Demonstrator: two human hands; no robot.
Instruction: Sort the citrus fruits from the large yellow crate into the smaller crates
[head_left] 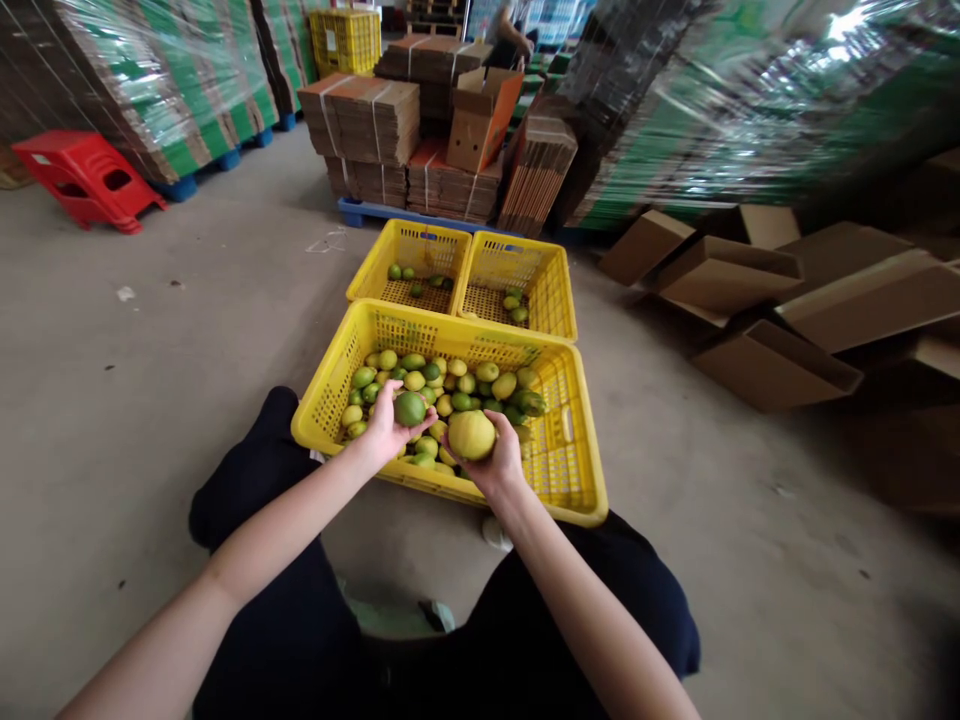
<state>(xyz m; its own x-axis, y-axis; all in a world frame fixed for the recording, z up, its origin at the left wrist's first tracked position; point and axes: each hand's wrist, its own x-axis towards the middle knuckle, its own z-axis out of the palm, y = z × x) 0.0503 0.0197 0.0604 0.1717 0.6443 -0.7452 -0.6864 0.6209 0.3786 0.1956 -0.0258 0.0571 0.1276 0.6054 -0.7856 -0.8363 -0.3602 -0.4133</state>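
In the head view, my left hand [387, 428] holds a round green lemon [409, 409], its fingers curled about the sides. A larger yellow lemon [472, 436] rests in my right hand [501, 460], with the thumb and fingers around it. Both hands are above the near yellow crate [577, 470], between my knees. Green and yellow lemons lie loose over the floor of that crate, partly covered by my hands. One dark green lemon [529, 403] lies near the heap's right side.
Two more yellow crates, left [367, 262] and right [559, 290], stand beyond, each with several green fruits. Flattened cartons [375, 120] are stacked on a blue pallet behind them. Open cardboard boxes [727, 270] lie at right. A red stool [86, 178] stands at left. A person [512, 35] is far back.
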